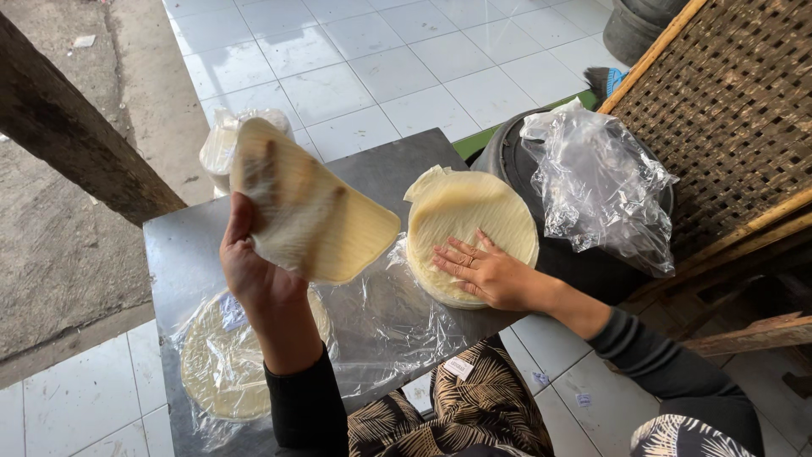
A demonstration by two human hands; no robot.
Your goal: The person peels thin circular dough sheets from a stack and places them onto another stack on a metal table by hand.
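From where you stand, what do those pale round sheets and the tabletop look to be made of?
The round sheets look like thin dried dough or rice wafers: matte cream, faintly ribbed, stiff yet bending in the left hand. The tabletop looks like dull grey sheet metal with a soft sheen.

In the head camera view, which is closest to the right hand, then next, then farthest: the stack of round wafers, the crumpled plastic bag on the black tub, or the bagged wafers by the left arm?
1. Stack of round wafers: under the right hand.
2. Crumpled plastic bag: up and right, on the black tub.
3. Bagged wafers: far left, at the table's near corner.

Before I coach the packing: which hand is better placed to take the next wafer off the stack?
Probably the right hand: it lies flat on the stack of round wafers. The left hand is busy holding lifted wafers.
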